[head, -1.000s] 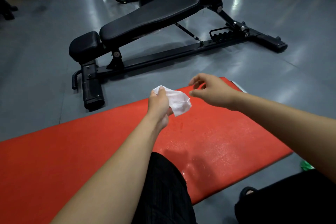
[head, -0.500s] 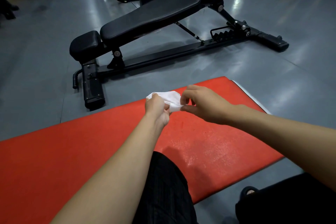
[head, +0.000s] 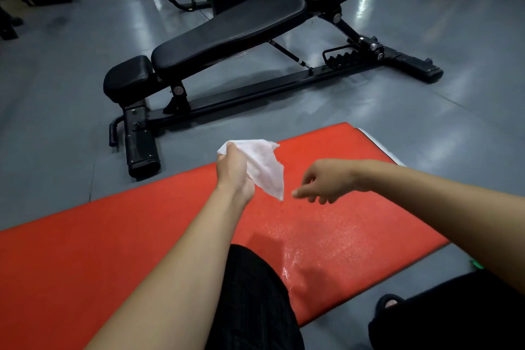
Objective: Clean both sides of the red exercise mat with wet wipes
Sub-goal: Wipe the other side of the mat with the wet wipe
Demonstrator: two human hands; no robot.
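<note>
A red mat (head: pixel 119 258) lies on a glossy grey gym floor (head: pixel 56 99), a wet sheen near its right end; a black bench (head: pixel 227 37) stands beyond. The left hand (head: pixel 234 172) grips a white wipe (head: pixel 265 167) above the mat. The right hand (head: pixel 326 180), blurred, hangs loosely curled, holding nothing. The mat's left end is cut off.

Both bare forearms reach up from the lower edge toward mid-frame. The left hand (head: pixel 234 172), just left of centre, has its grip curled round a white wipe (head: pixel 265 167). The right hand (head: pixel 326 180), right of centre, hangs palm down, fingers (head: pixel 302 193) loosely curled, holding nothing.
</note>
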